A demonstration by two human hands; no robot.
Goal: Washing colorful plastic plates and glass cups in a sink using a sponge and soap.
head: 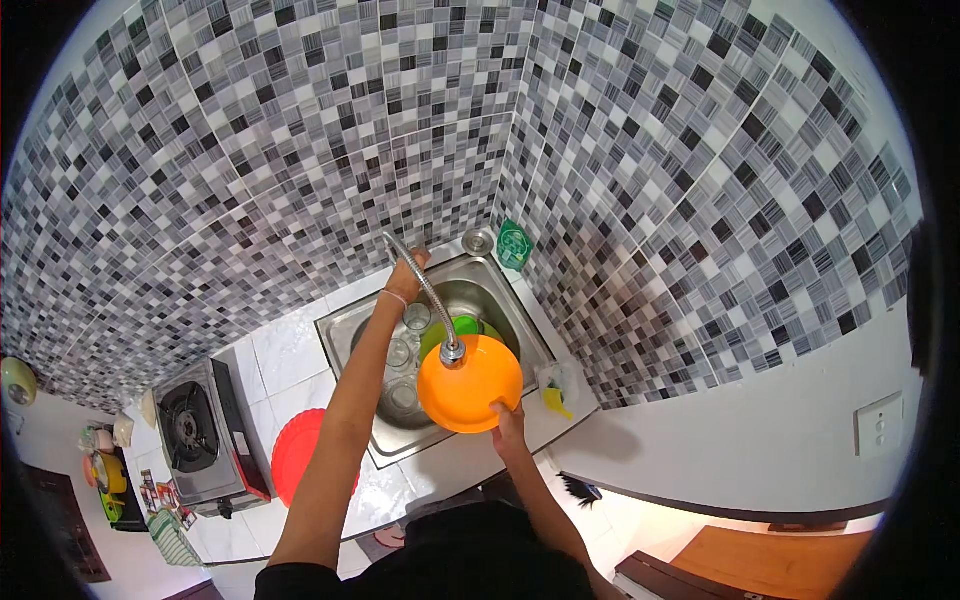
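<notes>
An orange plastic plate (pixel 480 394) is in my right hand (pixel 510 427), gripped at its near right rim with the thumb on the upper face. It is above the stainless-steel sink (pixel 390 450), beneath the head of a flexible metal faucet (pixel 431 289). My left hand (pixel 409 276) reaches to the faucet's base by the tiled wall; its fingers are partly hidden, and what they grip is unclear. Several drinking glasses (pixel 405 394) stand in the sink. Partly behind the orange plate lies a green plate (pixel 431 339) with a bright green item (pixel 466 325) on it.
A red scalloped plate (pixel 296 457) rests on the tiled counter left of the sink, partly behind my left forearm. Further left is a gas stove (pixel 187 427). A green pouch (pixel 514 245) and a small metal strainer (pixel 478 242) are in the back corner. A yellow sponge (pixel 556 401) lies right.
</notes>
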